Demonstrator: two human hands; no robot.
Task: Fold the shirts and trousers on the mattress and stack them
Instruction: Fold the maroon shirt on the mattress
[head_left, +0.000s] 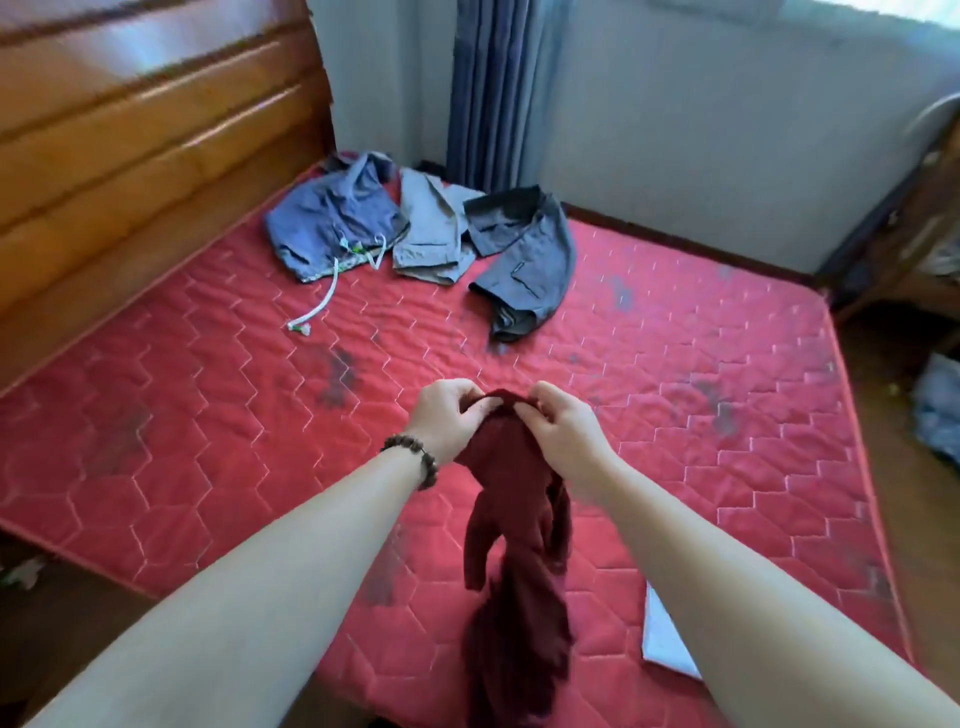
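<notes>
A dark red garment (511, 525) hangs in the air over the red quilted mattress (208, 441), bunched and dangling toward the near edge. My left hand (447, 415) and my right hand (563, 426) both pinch its top edge, close together. At the far end of the mattress lie blue shorts with a white drawstring (332, 218), a grey-beige garment (428, 228) and a dark grey collared shirt (527, 254), all loose and unfolded. A pale folded item (662, 639) lies near the mattress's front right edge, partly hidden by my right forearm.
A wooden headboard (130, 156) runs along the left. A blue curtain (493, 88) and white wall stand behind the mattress. Wooden furniture (909, 234) and a bluish bundle on the floor (937, 410) are at the right.
</notes>
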